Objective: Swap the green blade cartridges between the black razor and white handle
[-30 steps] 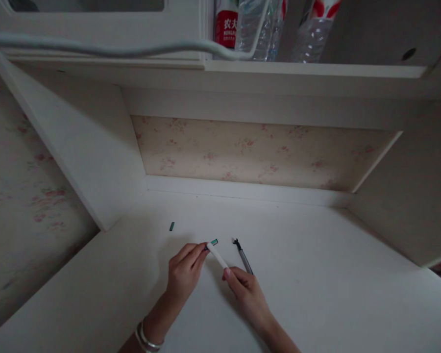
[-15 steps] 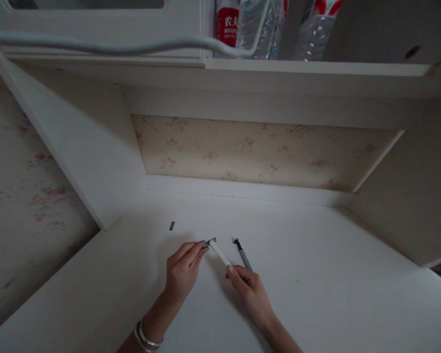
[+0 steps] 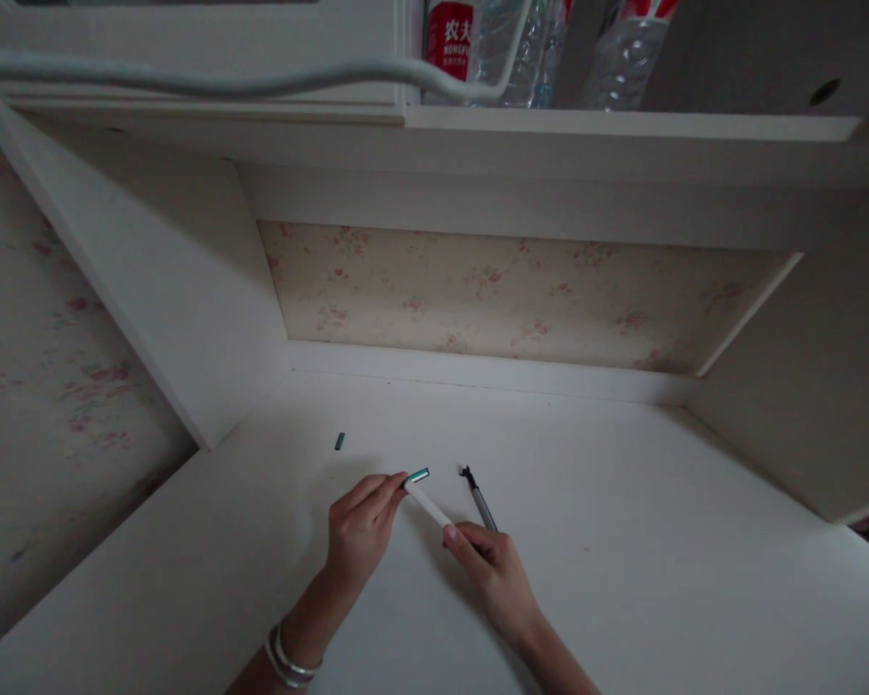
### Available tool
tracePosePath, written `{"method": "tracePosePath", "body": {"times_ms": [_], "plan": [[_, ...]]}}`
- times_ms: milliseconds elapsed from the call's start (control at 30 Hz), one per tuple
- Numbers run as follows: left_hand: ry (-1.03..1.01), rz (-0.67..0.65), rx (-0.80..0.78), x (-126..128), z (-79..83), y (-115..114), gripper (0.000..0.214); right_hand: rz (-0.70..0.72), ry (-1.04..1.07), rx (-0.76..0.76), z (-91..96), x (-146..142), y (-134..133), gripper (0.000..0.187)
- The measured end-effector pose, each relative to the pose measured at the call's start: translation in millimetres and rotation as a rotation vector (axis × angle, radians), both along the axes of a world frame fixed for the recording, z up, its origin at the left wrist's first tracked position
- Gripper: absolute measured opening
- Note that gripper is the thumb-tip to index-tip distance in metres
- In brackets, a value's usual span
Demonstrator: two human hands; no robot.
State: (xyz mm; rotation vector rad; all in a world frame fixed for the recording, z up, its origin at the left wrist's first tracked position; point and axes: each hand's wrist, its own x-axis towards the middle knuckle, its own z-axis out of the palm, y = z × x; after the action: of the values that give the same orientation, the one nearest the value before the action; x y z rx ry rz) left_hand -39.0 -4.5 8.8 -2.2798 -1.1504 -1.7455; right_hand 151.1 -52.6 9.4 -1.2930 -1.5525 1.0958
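Note:
Between the fingertips of my left hand is a small green-and-black razor cartridge, its free end pointing right. My right hand is closed around the lower part of a slim white stick, which slants up to the left. The stick's upper tip meets the cartridge beside my left fingertips; whether it presses on it I cannot tell. Just beyond my right hand lies a grey razor handle with a black forked head, its lower end hidden by the hand. A second green cartridge lies farther back on the left.
The white desk runs back to a low ledge and a flowered wall panel. White side panels stand left and right. Overhead, a shelf holds plastic bottles, with a pale cable across its front.
The white stick's tip has shifted slightly left along the cartridge, towards my left fingertips. The cartridge has tilted a little, showing more of its green face. Both hands stay nearly in place.

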Motion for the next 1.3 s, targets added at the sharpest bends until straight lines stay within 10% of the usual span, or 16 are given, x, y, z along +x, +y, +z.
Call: {"method": "tracePosePath", "body": {"times_ms": [1300], "plan": [[-0.025, 0.011, 0.050, 1.5, 5.4, 1.0, 0.023, -0.071, -0.048, 0.035, -0.7, 2.7, 2.5, 0.045]]}}
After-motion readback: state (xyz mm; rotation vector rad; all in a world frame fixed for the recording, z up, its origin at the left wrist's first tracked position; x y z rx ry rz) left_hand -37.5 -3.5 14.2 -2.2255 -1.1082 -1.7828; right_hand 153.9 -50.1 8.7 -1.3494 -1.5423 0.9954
